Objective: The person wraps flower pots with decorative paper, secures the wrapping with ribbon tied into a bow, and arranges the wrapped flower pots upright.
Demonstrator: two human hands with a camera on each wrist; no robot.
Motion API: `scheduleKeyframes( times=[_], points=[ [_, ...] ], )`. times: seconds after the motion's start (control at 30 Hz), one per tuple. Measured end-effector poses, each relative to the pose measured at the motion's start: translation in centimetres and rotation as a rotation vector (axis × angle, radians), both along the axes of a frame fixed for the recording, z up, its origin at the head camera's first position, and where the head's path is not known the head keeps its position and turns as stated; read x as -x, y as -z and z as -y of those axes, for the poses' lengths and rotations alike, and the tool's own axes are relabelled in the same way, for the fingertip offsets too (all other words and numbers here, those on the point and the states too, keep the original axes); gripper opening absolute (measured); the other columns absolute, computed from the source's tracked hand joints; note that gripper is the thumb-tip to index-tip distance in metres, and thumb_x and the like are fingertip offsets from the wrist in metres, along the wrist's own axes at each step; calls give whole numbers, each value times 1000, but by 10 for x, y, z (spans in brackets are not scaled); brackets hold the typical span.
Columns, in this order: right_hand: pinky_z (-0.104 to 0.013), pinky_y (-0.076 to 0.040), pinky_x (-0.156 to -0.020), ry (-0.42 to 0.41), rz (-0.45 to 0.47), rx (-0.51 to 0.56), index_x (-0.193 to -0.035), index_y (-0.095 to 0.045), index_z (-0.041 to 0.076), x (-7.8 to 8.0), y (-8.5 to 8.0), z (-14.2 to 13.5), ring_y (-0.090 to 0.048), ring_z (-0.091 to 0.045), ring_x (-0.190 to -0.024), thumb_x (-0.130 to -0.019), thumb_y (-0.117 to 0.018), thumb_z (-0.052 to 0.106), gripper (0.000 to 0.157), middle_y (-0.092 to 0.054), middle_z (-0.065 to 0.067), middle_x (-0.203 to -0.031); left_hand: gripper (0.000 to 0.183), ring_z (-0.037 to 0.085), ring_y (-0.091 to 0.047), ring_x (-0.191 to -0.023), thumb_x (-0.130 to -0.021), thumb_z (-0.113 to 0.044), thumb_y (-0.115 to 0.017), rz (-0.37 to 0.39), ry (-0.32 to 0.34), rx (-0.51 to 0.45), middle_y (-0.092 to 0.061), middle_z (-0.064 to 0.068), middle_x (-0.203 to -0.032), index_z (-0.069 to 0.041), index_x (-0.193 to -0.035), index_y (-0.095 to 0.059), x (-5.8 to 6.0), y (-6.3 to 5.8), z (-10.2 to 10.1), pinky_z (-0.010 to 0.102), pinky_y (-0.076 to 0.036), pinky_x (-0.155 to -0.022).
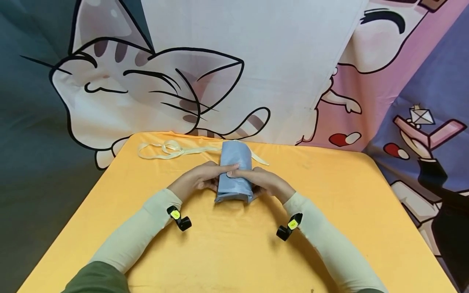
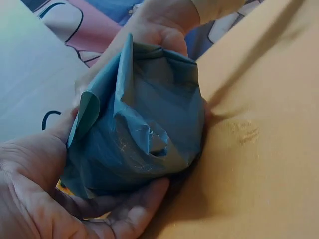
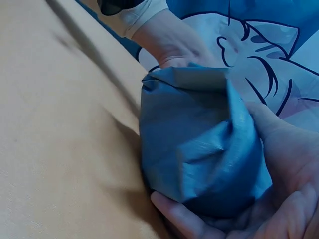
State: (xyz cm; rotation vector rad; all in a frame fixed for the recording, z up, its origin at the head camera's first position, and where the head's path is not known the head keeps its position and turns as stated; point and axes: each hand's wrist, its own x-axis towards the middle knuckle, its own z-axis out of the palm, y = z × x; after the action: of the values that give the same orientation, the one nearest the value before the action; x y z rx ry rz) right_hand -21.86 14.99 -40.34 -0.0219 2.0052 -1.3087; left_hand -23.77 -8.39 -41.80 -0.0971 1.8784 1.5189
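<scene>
A roll-shaped bundle in blue wrapping paper (image 1: 235, 156) lies near the back middle of the table, its length pointing away from me. My left hand (image 1: 209, 176) grips it from the left and my right hand (image 1: 265, 181) from the right. Both thumbs lie across its top, while fingers curl under its sides. In the left wrist view the near end of the wrapping (image 2: 154, 109) is gathered and creased, with a loose flap standing up. The right wrist view shows that end (image 3: 184, 134) partly folded in. What is inside stays hidden.
A pale yellow ribbon (image 1: 172, 150) lies in loose loops at the back left of the yellow-covered table (image 1: 227, 252). One ribbon end (image 1: 260, 158) shows right of the bundle. Behind the table hangs a cartoon-printed cloth (image 1: 286, 61).
</scene>
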Motion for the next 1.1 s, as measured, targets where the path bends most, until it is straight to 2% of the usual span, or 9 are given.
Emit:
scheduleKeyframes(
  times=[0.17, 0.33, 0.43, 0.6, 0.7, 0.8, 0.97, 1.07, 1.1],
  points=[
    [-38, -70, -75, -69, 54, 20, -133, -68, -5, 8, 0, -1, -78, -22, -83, -101, -76, 64, 76, -80, -14, -108, 68, 16, -75, -73, -99, -63, -81, -48, 9, 31, -78, 6, -87, 2, -116, -75, -1, 6, 6, 32, -66, -68],
    [-41, -71, -84, -147, 66, -49, -129, -71, -4, 19, -7, -7, -81, -24, -86, -102, -73, 68, 78, -80, -17, -111, 66, 15, -75, -69, -99, -62, -81, -83, -7, 36, -77, 6, -84, 2, -114, -77, -2, 11, 10, 31, -66, -64],
    [-42, -71, -90, -212, 42, -80, -126, -74, -6, 32, -15, -18, -82, -24, -91, -109, -69, 60, 68, -82, -18, -111, 65, 16, -77, -72, -101, -61, -80, -76, -16, 16, -79, 8, -88, 2, -119, -77, -3, 13, 11, 32, -67, -66],
    [-40, -70, -90, -105, -193, -101, -139, -69, -7, 62, -18, -39, -81, -24, -96, -115, -68, 26, 40, -80, -24, -119, 74, 18, -81, -79, -98, -63, -82, -60, -14, -1, -83, 12, -97, 2, -131, -73, -4, 13, 12, 35, -70, -71],
    [-42, -69, -90, -52, -403, -205, -154, -59, -4, 77, -8, -41, -79, -29, -100, -112, -69, 17, 48, -72, -31, -137, 77, 19, -82, -82, -98, -63, -82, -37, -1, -5, -84, 13, -102, 3, -136, -70, -4, 9, 12, 36, -70, -73],
    [-47, -66, -97, -103, -560, -357, -159, -57, -2, 89, 4, -36, -77, -35, -111, -110, -72, 19, 56, -66, -32, -149, 79, 20, -84, -85, -100, -63, -80, -24, 14, -9, -85, 15, -107, 4, -140, -67, -3, 6, 12, 37, -71, -76],
    [-44, -60, -91, -160, -690, -495, -125, -77, 0, 99, 17, -27, -70, -28, -97, -109, -73, 20, 26, -78, -19, -116, 78, 19, -82, -86, -100, -63, -80, -22, 19, 11, -83, 13, -105, 3, -138, -68, -2, 5, 11, 37, -71, -78],
    [-38, -56, -79, -152, -722, -440, -107, -77, 8, 124, 43, -37, -64, -20, -80, -111, -66, 25, 20, -76, -7, -97, 76, 19, -81, -86, -100, -62, -81, -21, 14, 13, -82, 12, -103, 3, -137, -68, -3, 6, 10, 37, -71, -78],
    [-38, -56, -78, -121, -708, -416, -107, -74, 7, 126, 42, -38, -64, -20, -80, -112, -63, 24, 21, -75, -8, -97, 75, 19, -81, -86, -100, -62, -81, -19, 14, 11, -82, 12, -103, 3, -137, -68, -3, 6, 9, 37, -71, -79]
  ],
)
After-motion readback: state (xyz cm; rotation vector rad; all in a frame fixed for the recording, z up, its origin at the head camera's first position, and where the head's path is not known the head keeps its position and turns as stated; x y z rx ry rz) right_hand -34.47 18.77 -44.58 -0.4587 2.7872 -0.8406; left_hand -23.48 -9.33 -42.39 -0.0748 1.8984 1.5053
